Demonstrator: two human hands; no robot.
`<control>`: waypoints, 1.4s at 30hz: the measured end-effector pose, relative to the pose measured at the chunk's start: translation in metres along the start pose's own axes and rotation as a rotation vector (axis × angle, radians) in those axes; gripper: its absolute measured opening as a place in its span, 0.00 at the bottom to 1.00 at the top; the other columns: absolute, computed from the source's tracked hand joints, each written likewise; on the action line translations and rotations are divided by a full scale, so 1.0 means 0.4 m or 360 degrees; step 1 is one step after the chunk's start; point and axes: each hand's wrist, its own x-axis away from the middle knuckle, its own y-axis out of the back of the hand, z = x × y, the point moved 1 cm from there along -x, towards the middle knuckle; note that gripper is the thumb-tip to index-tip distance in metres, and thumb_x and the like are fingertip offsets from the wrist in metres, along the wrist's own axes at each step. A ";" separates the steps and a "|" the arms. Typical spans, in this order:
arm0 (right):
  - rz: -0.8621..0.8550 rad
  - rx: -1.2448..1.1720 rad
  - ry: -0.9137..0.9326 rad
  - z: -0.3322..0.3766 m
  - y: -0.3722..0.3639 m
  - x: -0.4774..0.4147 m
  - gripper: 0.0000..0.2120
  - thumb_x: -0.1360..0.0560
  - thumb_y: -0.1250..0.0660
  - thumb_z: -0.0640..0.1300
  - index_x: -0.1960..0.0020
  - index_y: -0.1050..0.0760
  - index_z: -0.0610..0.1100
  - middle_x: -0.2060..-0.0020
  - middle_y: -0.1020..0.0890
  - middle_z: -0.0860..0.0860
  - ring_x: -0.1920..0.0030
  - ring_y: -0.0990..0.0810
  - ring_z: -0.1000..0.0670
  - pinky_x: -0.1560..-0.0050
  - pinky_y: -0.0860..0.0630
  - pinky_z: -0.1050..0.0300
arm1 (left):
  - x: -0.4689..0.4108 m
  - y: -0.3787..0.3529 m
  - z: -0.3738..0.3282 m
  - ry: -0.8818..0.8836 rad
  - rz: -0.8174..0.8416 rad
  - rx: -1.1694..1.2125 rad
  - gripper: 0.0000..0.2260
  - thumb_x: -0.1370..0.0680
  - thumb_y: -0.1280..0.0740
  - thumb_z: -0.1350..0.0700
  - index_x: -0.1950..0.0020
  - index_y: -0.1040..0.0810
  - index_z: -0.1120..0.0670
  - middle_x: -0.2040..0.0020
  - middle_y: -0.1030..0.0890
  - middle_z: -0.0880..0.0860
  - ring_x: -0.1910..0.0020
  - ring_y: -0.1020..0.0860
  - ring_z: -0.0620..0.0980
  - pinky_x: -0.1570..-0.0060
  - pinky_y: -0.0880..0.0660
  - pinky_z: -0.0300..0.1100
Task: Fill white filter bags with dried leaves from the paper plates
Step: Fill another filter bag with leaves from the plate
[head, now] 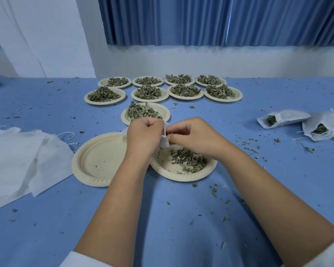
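The left hand (145, 132) has its fingers curled tight round the top of a small white bag (164, 142). The right hand (191, 135) pinches the other side of the bag's mouth with its fingertips. The bag hangs between the two hands, just over the back edge of the plate (183, 177) that has a little heap of leaves (189, 159) on it. The hands hide most of the bag, so I cannot tell how full it is, or if the right hand has leaves in its pinch too. I think the step now is to open the mouth and put leaves in. To do it well, pull the two sides apart gently (the cloth looks thin and could rip) and hold the mouth wide and facing up. Hold the bag right over the plate, so leaves that drop land back on it and not on the table (181, 218), which has lots of bits on it. Take small pinches from the heap and push them down deep. Leave room at the top so the string can close it. The empty plate (96, 160) sits just beside this one, on the left. Flat bags (17, 157) wait far left, and full bags (283, 118) lie far right, well away from the hands.
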 end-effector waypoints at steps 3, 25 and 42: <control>0.0083 -0.0218 -0.0107 -0.005 0.009 -0.001 0.19 0.24 0.34 0.36 0.57 0.16 0.60 0.57 0.13 0.55 0.52 0.15 0.55 0.44 0.20 0.56 | 0.001 0.003 -0.002 0.0054 0.0016 0.0059 0.09 0.26 0.36 0.60 0.63 0.21 0.61 0.70 0.17 0.52 0.67 0.21 0.52 0.56 0.21 0.46; -0.0009 -0.0910 -0.0403 -0.012 -0.004 -0.006 0.07 0.22 0.32 0.36 0.49 0.17 0.43 0.58 0.13 0.45 0.58 0.14 0.52 0.57 0.20 0.66 | 0.015 0.011 -0.021 0.0136 0.0045 0.0230 0.14 0.26 0.34 0.60 0.70 0.19 0.49 0.69 0.17 0.53 0.58 0.16 0.61 0.46 0.20 0.56; -0.0135 -0.0237 -0.0171 0.007 0.008 0.001 0.13 0.24 0.30 0.41 0.60 0.16 0.58 0.63 0.14 0.50 0.65 0.20 0.51 0.58 0.22 0.57 | 0.023 0.009 -0.031 0.0094 0.0092 0.0298 0.13 0.25 0.35 0.61 0.69 0.20 0.53 0.62 0.15 0.54 0.60 0.16 0.58 0.69 0.27 0.36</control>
